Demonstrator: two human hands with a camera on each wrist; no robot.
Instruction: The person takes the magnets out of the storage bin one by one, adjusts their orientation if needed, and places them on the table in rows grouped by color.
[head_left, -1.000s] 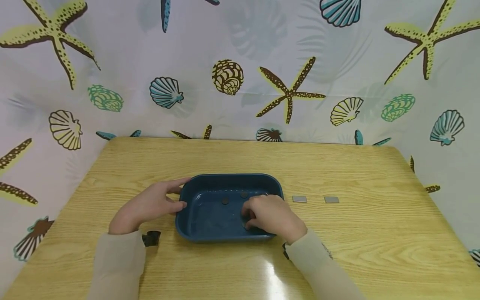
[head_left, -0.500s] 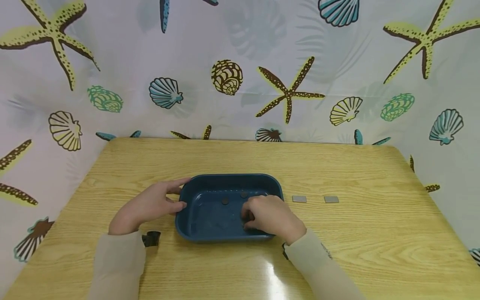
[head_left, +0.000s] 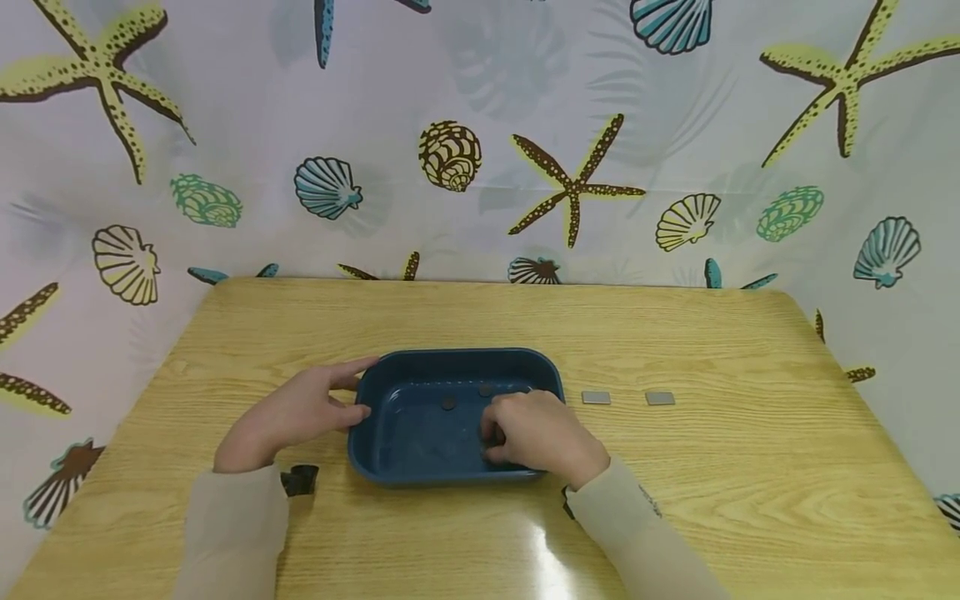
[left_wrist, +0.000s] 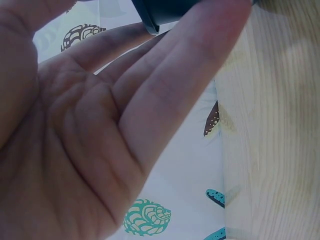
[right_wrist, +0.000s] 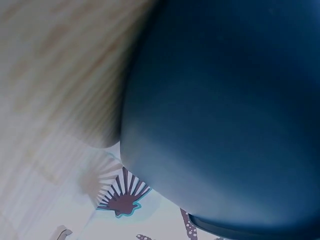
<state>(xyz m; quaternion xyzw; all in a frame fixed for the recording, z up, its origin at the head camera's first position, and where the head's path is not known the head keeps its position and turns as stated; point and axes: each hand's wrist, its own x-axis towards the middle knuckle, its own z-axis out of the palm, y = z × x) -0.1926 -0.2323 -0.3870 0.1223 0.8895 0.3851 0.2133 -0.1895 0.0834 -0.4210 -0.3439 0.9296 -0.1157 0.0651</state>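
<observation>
A dark blue rectangular basin (head_left: 423, 446) stands on the table. My left hand (head_left: 300, 408) touches its left end, fingers on the rim and thumb against the near side; the left wrist view shows those fingers (left_wrist: 170, 90) fairly straight. Inside the basin, my right hand (head_left: 542, 433) reaches down at the right end with bent fingers. The fingertips are turned toward the floor, and whatever may lie between them is hidden. Two small dark round discs, like coins, lie on the basin floor: one disc (head_left: 448, 403) near the middle, another disc (head_left: 485, 389) closer to the far wall.
Right of the basin, two small flat grey rectangles lie on the wooden table (head_left: 750, 467), a nearer rectangle (head_left: 596, 398) and a farther rectangle (head_left: 660, 399). A white curtain (head_left: 390, 100) with shells and starfish hangs behind the table. The basin's outer wall (right_wrist: 215, 125) fills much of the right wrist view.
Very little differs. The right fingertips have shifted slightly inside the basin, while the left hand stays at its rim. The head view has drifted a little.
</observation>
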